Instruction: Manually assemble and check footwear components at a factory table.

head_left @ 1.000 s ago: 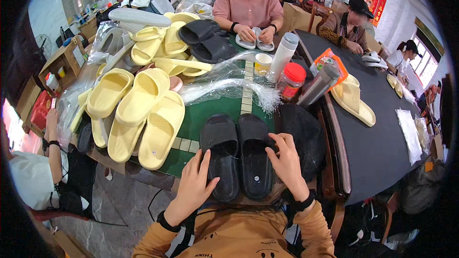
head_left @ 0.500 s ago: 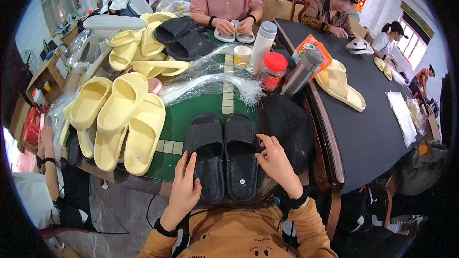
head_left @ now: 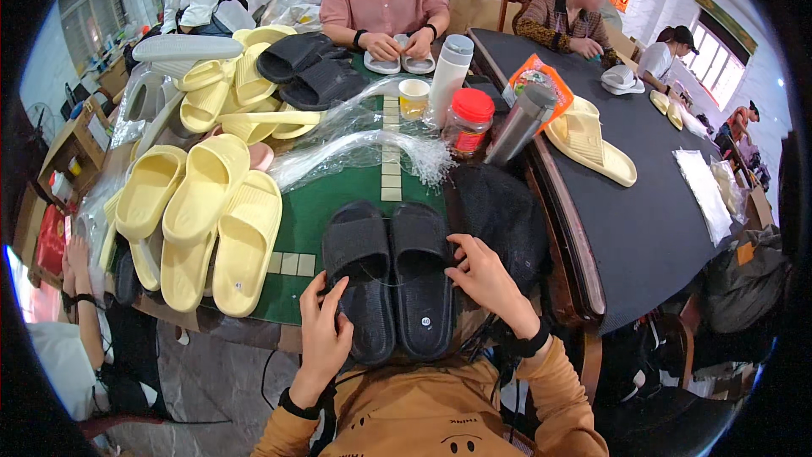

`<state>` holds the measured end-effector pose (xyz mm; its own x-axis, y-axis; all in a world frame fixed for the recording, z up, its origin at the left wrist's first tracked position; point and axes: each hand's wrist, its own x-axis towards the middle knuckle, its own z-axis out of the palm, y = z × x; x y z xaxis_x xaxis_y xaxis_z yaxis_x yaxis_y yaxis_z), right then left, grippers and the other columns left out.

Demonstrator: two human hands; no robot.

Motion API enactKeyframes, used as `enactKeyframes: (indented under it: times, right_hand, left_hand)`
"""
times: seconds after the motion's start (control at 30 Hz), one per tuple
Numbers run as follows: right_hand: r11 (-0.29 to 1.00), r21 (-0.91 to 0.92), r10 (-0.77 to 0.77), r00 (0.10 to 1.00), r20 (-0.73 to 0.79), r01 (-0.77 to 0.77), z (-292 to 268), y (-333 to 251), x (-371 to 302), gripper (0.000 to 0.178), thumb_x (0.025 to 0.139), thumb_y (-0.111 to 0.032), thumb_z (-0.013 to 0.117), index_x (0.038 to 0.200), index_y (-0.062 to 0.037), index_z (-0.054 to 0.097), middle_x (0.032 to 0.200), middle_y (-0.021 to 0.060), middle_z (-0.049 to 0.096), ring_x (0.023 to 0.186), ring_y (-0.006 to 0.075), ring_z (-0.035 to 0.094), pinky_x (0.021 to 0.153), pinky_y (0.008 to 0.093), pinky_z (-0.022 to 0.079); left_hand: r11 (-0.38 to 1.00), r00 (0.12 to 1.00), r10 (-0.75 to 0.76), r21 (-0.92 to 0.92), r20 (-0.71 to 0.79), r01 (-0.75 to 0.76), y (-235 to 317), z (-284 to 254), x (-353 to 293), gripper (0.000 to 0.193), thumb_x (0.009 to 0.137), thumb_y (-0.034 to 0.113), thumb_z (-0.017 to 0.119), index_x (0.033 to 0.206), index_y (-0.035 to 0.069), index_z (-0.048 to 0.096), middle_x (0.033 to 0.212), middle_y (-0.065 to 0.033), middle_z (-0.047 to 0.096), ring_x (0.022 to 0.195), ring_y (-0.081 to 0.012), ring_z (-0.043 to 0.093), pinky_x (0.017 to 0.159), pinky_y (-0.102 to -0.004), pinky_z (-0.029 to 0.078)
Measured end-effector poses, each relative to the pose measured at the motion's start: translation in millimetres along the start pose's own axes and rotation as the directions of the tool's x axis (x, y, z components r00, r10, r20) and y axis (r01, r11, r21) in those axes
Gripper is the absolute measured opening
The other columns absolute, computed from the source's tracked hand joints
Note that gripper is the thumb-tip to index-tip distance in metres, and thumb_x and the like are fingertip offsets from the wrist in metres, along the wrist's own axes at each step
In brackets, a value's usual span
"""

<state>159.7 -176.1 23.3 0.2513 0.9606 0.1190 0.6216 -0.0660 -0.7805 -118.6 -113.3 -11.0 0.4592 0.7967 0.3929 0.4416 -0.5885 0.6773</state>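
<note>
A pair of black slide slippers (head_left: 386, 279) lies side by side at the near edge of the green table, toes pointing away from me. A thin clear plastic loop (head_left: 376, 281) crosses between their straps. My left hand (head_left: 324, 330) rests against the outer side of the left slipper, fingers stretched out and apart. At the outer side of the right slipper is my right hand (head_left: 489, 281), its index finger and thumb apart and touching the edge near the strap. Neither hand is wrapped around a slipper.
Pale yellow slides (head_left: 247, 241) are heaped at left, with black slides (head_left: 313, 72) behind. A bundle of clear plastic ties (head_left: 364, 152), a red-lidded jar (head_left: 468, 121), a white bottle (head_left: 449, 76) and a grey flask (head_left: 520, 127) stand beyond. Across the table a person (head_left: 385, 0) handles grey slides.
The whole view has shifted slightly. My hands stay beside the black slippers with almost the same pose, and the slippers lie as before.
</note>
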Motion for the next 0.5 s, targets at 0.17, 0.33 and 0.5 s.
enactKeyframes:
  times: [0.17, 0.33, 0.5]
  right_hand:
    - [0.999, -0.031, 0.015, 0.967, 0.253, -0.007, -29.2, -3.7, 21.9, 0.039, 0.088, -0.015, 0.066, 0.122, 0.0000, 0.055, 0.093, 0.0202, 0.065, 0.080, 0.0322, 0.067, 0.074, 0.0383, 0.053]
    - [0.914, -0.311, -0.264, 0.964, 0.028, 0.260, -46.0, 10.1, 79.9, 0.020, 0.087, -0.017, 0.061, 0.099, -0.0018, 0.068, 0.096, 0.0176, 0.067, 0.093, 0.0360, 0.064, 0.083, 0.0443, 0.052]
    - [0.786, -0.573, -0.321, 0.945, -0.061, 0.230, -37.5, 49.0, 133.3, 0.016, 0.082, -0.009, 0.060, 0.094, -0.0020, 0.068, 0.096, 0.0146, 0.066, 0.098, 0.0349, 0.061, 0.090, 0.0434, 0.048]
  left_hand:
    - [1.000, 0.998, -0.003, 0.029, -0.058, 0.005, -4.2, 7.7, -1.5, 0.055, 0.075, -0.008, 0.051, 0.129, 0.005, 0.057, 0.138, -0.0209, 0.040, 0.117, -0.0376, 0.045, 0.096, -0.0420, 0.041]
    - [0.997, 0.995, 0.020, 0.073, -0.097, -0.013, -5.6, 9.7, -2.1, 0.051, 0.075, -0.006, 0.050, 0.124, 0.004, 0.059, 0.137, -0.0213, 0.041, 0.117, -0.0377, 0.045, 0.097, -0.0436, 0.040]
    - [0.999, 0.995, 0.021, 0.047, -0.099, -0.017, -4.9, 10.4, -2.2, 0.048, 0.076, -0.005, 0.051, 0.122, 0.004, 0.061, 0.137, -0.0221, 0.042, 0.117, -0.0385, 0.045, 0.098, -0.0437, 0.040]
